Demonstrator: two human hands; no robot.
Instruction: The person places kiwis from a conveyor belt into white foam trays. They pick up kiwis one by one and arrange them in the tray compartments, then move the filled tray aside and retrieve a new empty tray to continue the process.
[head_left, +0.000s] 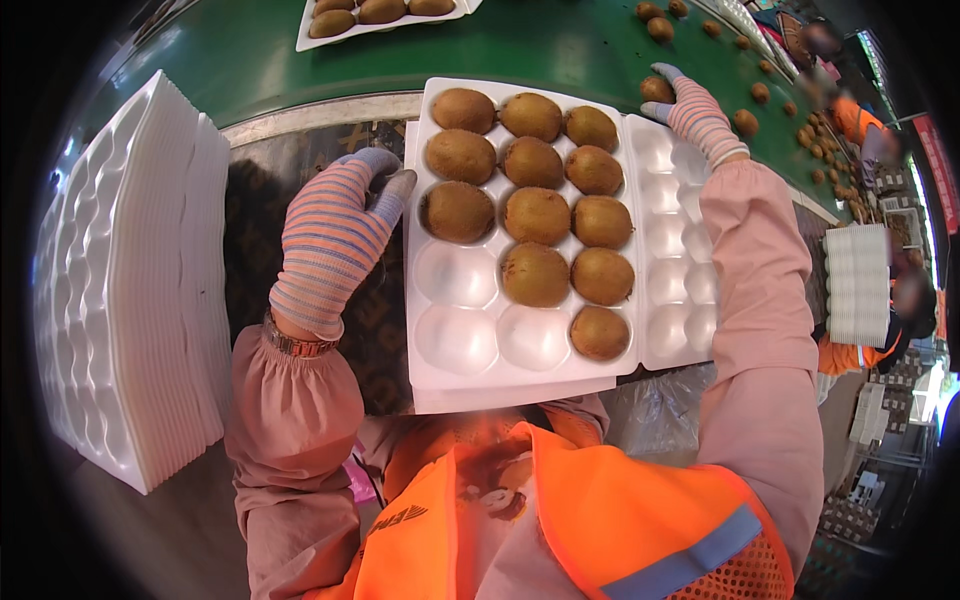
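A white foam tray with a hinged lid (525, 367) lies before me. Kiwifruit (536, 215) fill its upper rows; two cups in the left column and one in the middle column, all at the near end, hold nothing. The lid (664, 240) is folded out to the right, partly under my right sleeve. My left hand (341, 232), in a striped knit glove, is beside the tray's left edge, thumb and fingers slightly apart, with no fruit visible in it. My right hand (697, 109), gloved alike, has its thumb and fingers around a kiwifruit (655, 90) over the green belt.
Nested white trays (172, 285) stand in a tall stack at left. Beyond the work surface runs a green conveyor belt (525, 45) with a filled tray (375, 26) and loose kiwifruit (806, 139). Co-workers in orange vests and another tray stack (857, 285) are at right.
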